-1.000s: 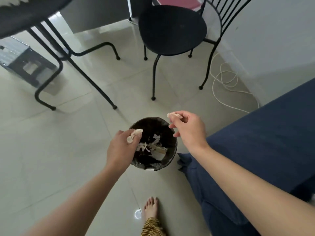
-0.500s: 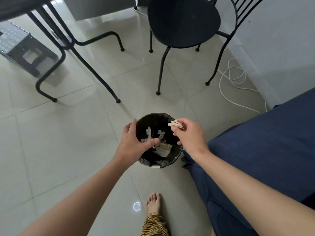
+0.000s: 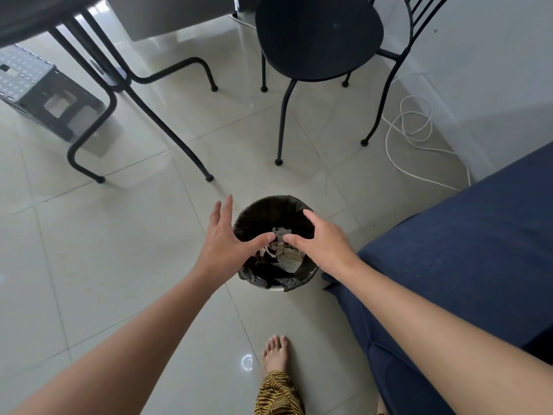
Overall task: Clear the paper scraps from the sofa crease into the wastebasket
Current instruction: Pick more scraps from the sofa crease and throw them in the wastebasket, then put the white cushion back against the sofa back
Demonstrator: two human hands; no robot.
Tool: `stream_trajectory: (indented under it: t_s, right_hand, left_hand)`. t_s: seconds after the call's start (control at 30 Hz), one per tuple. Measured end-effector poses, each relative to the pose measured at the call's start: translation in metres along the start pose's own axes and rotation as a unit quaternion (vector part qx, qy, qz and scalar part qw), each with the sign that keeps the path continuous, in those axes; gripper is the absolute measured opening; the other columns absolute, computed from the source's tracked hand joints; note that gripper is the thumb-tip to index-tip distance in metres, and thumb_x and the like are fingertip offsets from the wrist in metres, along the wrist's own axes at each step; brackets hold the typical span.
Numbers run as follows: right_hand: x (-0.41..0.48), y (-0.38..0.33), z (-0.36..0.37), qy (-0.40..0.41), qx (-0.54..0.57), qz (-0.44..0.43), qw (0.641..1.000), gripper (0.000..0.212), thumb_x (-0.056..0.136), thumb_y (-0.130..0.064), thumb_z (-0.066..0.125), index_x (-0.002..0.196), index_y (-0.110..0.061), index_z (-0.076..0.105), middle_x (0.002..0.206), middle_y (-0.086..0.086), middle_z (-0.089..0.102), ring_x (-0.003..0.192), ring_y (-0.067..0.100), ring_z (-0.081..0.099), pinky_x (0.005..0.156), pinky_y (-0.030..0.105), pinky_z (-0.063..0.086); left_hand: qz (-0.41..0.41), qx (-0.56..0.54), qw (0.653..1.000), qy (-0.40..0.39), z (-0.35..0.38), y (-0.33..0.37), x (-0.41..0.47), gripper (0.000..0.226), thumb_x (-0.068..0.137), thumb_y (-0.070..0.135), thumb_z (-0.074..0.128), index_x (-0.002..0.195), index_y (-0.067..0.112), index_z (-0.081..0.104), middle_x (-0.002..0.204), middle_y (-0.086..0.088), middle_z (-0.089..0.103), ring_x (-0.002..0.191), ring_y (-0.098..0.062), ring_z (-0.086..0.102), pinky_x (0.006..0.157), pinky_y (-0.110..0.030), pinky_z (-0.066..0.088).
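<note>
A small round wastebasket (image 3: pixel 270 205) lined with a black bag stands on the tiled floor beside the dark blue sofa (image 3: pixel 466 253). White paper scraps (image 3: pixel 276 245) lie inside it with a round paper tag. My left hand (image 3: pixel 224 238) hovers over the basket's left rim, fingers spread and empty. My right hand (image 3: pixel 323 238) hovers over the right rim, also open with nothing in it. The sofa crease is out of view.
A black metal chair (image 3: pixel 317 40) stands beyond the basket, and black table legs (image 3: pixel 155 115) stand to the left. A white cable (image 3: pixel 410 130) lies coiled by the wall. A grey step stool (image 3: pixel 39 91) sits far left. My bare foot (image 3: pixel 275 353) is below the basket.
My left hand let go of its scraps first, then my right hand dropped its scrap. Both hands now hang open over the basket, and more scraps lie inside.
</note>
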State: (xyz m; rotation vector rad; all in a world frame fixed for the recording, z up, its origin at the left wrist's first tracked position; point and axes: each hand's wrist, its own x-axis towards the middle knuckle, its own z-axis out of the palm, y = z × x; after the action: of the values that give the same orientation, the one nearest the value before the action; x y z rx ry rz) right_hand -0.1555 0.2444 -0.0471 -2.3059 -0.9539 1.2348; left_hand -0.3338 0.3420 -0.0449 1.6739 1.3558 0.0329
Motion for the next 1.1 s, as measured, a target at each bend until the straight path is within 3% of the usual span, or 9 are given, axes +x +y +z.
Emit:
stream_trajectory:
  t_s: [0.07,0.23,0.43,0.53,0.7,0.83,0.93,1.1]
  right_hand:
    - [-0.006,-0.001,-0.003,0.006,0.005,-0.007,1.000,0.088,0.090,-0.055,0.068,0.161,-0.023,0.028,0.158,0.002,0.047,0.145,0.025,0.044,0.113,0.048,0.045]
    - [-0.029,-0.002,-0.033,0.035,-0.002,-0.054,0.998,0.082,0.099,-0.048,0.061,0.164,-0.020,0.018,0.171,0.000,0.022,0.157,0.019,0.021,0.122,0.035,0.024]
    - [-0.078,0.034,-0.108,0.120,-0.038,-0.110,0.986,0.080,0.102,-0.050,0.054,0.165,-0.023,0.014,0.173,-0.003,0.005,0.159,0.012,0.003,0.127,0.039,0.011]
    - [-0.112,0.080,-0.149,0.173,-0.035,-0.100,0.979,0.078,0.103,-0.048,0.052,0.165,-0.021,0.014,0.173,0.000,0.004,0.159,0.010,-0.002,0.129,0.042,0.005]
    - [-0.185,0.189,-0.205,0.253,-0.010,-0.005,0.967,0.078,0.102,-0.048,0.054,0.165,-0.025,0.014,0.173,0.003,0.004,0.159,0.014,-0.002,0.129,0.045,0.006]
    - [-0.253,0.282,-0.235,0.297,0.034,0.103,0.949,0.078,0.101,-0.046,0.057,0.164,-0.032,0.014,0.173,0.003,0.005,0.160,0.018,0.002,0.128,0.047,0.010]
    - [-0.303,0.348,-0.243,0.314,0.065,0.179,0.930,0.080,0.100,-0.047,0.059,0.163,-0.035,0.012,0.174,0.003,0.004,0.159,0.021,0.002,0.128,0.047,0.010]
    - [-0.379,0.443,-0.220,0.324,0.139,0.292,0.889,0.085,0.098,-0.052,0.060,0.163,-0.036,0.008,0.173,0.011,0.002,0.159,0.029,0.002,0.125,0.056,0.016]
  left_hand:
    - [0.005,0.001,1.000,-0.001,0.001,0.005,-0.004,0.119,0.072,0.064,0.077,0.161,0.035,0.004,0.170,0.008,-0.002,0.155,-0.014,0.007,0.118,-0.038,0.019]
    - [0.022,-0.001,1.000,-0.010,0.010,0.030,-0.018,0.112,0.076,0.067,0.071,0.161,0.035,0.007,0.170,0.009,0.000,0.154,-0.013,0.010,0.116,-0.035,0.020]
    - [0.082,0.028,0.995,-0.052,0.047,0.091,-0.036,0.110,0.074,0.074,0.068,0.160,0.041,0.007,0.169,0.012,0.000,0.154,-0.013,0.012,0.117,-0.039,0.021]
    - [0.127,0.046,0.987,-0.085,0.085,0.140,-0.052,0.111,0.072,0.075,0.067,0.160,0.040,0.007,0.169,0.012,0.000,0.153,-0.012,0.011,0.115,-0.033,0.018]
    - [0.217,0.093,0.957,-0.167,0.172,0.218,-0.089,0.115,0.071,0.078,0.066,0.160,0.041,0.004,0.169,0.016,-0.003,0.152,-0.003,0.006,0.112,-0.024,0.017]
    - [0.304,0.154,0.916,-0.213,0.251,0.269,-0.129,0.111,0.076,0.075,0.064,0.160,0.042,-0.001,0.167,0.019,-0.008,0.152,-0.002,-0.008,0.124,-0.042,0.011]
    - [0.373,0.205,0.875,-0.231,0.311,0.293,-0.161,0.112,0.078,0.074,0.060,0.161,0.033,-0.002,0.169,0.011,-0.009,0.152,-0.006,-0.017,0.125,-0.044,-0.002]
    - [0.359,0.266,0.845,-0.292,0.401,0.288,-0.203,0.118,0.070,0.082,0.056,0.160,0.036,-0.006,0.169,0.007,-0.011,0.153,-0.014,-0.016,0.123,-0.047,-0.004]
